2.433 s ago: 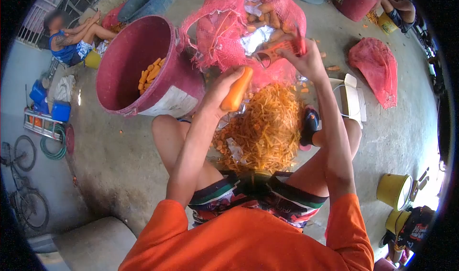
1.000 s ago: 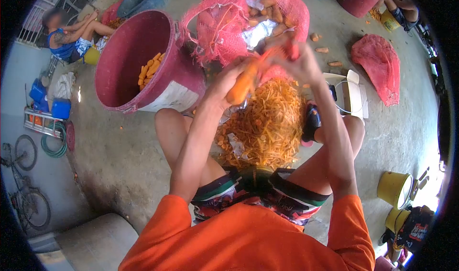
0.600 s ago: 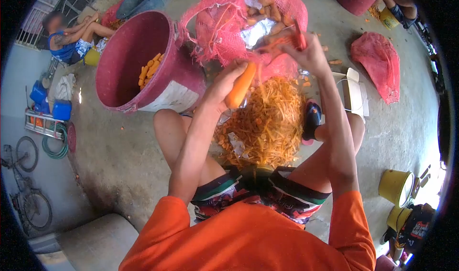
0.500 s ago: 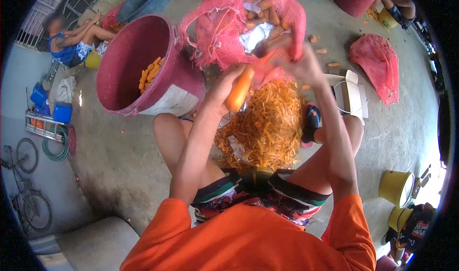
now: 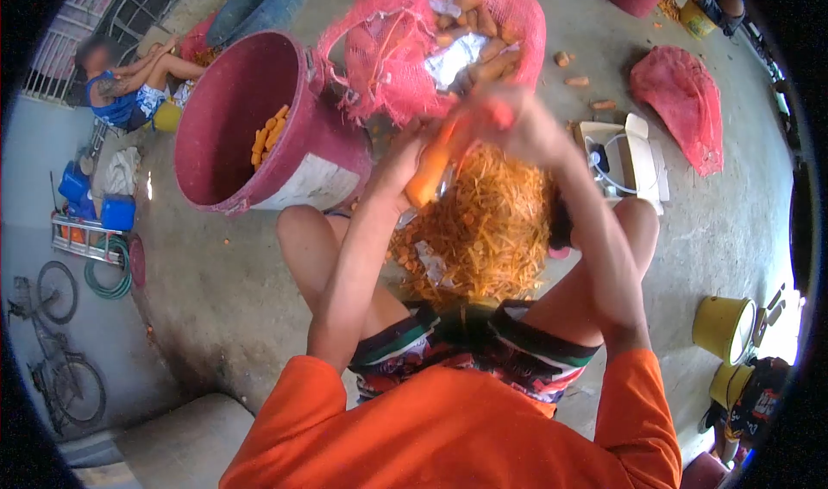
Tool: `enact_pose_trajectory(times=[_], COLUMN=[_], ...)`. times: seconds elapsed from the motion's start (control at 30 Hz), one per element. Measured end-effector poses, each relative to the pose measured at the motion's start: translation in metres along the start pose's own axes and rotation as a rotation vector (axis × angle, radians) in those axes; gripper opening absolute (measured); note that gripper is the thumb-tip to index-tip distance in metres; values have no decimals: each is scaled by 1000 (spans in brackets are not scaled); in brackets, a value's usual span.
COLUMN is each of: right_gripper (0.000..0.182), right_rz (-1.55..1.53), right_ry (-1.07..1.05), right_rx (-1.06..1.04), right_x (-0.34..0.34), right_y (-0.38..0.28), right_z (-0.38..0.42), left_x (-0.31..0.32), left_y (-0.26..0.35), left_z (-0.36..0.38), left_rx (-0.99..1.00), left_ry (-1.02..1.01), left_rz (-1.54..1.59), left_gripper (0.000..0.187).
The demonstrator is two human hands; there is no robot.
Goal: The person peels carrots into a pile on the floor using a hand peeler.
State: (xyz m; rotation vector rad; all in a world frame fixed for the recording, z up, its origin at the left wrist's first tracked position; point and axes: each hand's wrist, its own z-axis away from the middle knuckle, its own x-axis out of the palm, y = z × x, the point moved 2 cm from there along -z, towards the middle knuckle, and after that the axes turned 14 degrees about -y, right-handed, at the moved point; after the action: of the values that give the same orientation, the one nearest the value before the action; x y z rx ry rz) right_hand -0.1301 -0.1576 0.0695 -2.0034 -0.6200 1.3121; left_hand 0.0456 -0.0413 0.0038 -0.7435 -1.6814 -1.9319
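Note:
My left hand (image 5: pixel 398 163) is wrapped around an orange carrot (image 5: pixel 427 178), which tilts over the heap of peelings. Just past the carrot's upper end, my right hand (image 5: pixel 528 128) is smeared by motion. It grips a red peeler (image 5: pixel 498 112), whose blade is too blurred to make out. Beneath both hands, a tall pile of carrot peelings (image 5: pixel 492 230) lies between my knees. A pink mesh sack (image 5: pixel 388 58) with unpeeled carrots (image 5: pixel 492 53) and crumpled paper stands beyond my hands. Several peeled carrots (image 5: pixel 270 135) rest inside the large maroon tub (image 5: pixel 233 84) on the left.
A red mesh sack (image 5: pixel 677 101) and a white open box (image 5: pixel 634 161) lie on the right. Loose carrots (image 5: pixel 576 81) are scattered on the concrete floor. Yellow buckets (image 5: pixel 723 327) stand at far right. Another person (image 5: pixel 129 88) sits at upper left, near a blue basin (image 5: pixel 259 6).
My right hand and the peeler have shifted slightly toward the carrot and downward. The carrot stays in my left hand, tilted a little differently. The view has moved slightly.

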Motion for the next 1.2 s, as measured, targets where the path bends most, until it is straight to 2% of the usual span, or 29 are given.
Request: enact_pose_trajectory(times=[0.03,0.07,0.13,0.2,0.23,0.27,0.33,0.37,0.4,0.43,0.47,0.53,0.57,0.63,0.67,0.73,0.77,0.8,0.87,0.9,0.97,1.0,1.07,1.1,1.13,1.2], right_gripper=[18,16,13,13,18,21,21,20,20,19,15,14,14,14,14,15,14,14,15,21,25,29,30,34,37,37], right_rz=[16,-184,-162,-318,-308,5,81,-58,-185,-144,-49,-371,-370,18,8,-207,-133,-128,-74,61,171,285,313,345,375,358], right_ry=[120,113,187,115,15,-40,-67,40,146,151,241,209,204,135,137,205,285,281,208,210,179,153,199,176,152,132], right_rx=[54,128,78,48,15,-224,-112,-26,61,122,23,41,37,-114,-109,147,28,21,87,45,111,176,177,229,283,321], right_x=[-15,-36,-48,-24,-4,1,1,-5,-21,-40,-50,-45,-36,-18,-20,-37,-42,-42,-38,-33,-33,-34,-37,-39,-40,-42], right_y=[13,12,28,7,0,-24,-23,-9,13,34,32,17,10,-2,8,33,35,37,19,20,25,28,36,41,41,38], right_z=[1,3,7,6,5,-2,-3,0,1,2,0,4,2,-3,-2,-2,-4,-1,2,1,7,11,15,18,21,26], left_x=[-2,-2,15,15,16,15,9,4,2,2,4,9,10,2,-3,-6,-5,-8,-17,-21,-26,-27,-17,-13,-8,-1], left_y=[-2,-3,6,9,10,8,0,5,4,8,11,13,12,10,6,4,8,9,4,-3,-20,-26,-30,-29,-22,3], left_z=[3,4,7,5,4,1,1,8,10,12,13,10,10,7,9,13,12,10,5,4,3,4,4,3,3,10], left_rx=[-10,-10,-67,-79,-46,-40,50,-15,-45,-81,-116,-83,-63,-74,-97,-92,-67,-58,-122,-117,-122,-121,-169,-39,-42,274], left_ry=[-10,-30,-28,4,-98,-97,68,-125,-111,-125,-139,-162,-176,-218,-258,-256,-263,-266,-303,-303,26,27,72,125,122,46], left_rz=[-79,-160,-111,-74,51,46,8,-49,-31,-4,22,34,55,106,162,218,267,264,453,456,420,421,163,35,34,-1009], left_gripper=[15,22,19,11,18,18,23,24,24,24,23,24,24,22,21,23,24,24,29,29,34,34,38,43,43,55])
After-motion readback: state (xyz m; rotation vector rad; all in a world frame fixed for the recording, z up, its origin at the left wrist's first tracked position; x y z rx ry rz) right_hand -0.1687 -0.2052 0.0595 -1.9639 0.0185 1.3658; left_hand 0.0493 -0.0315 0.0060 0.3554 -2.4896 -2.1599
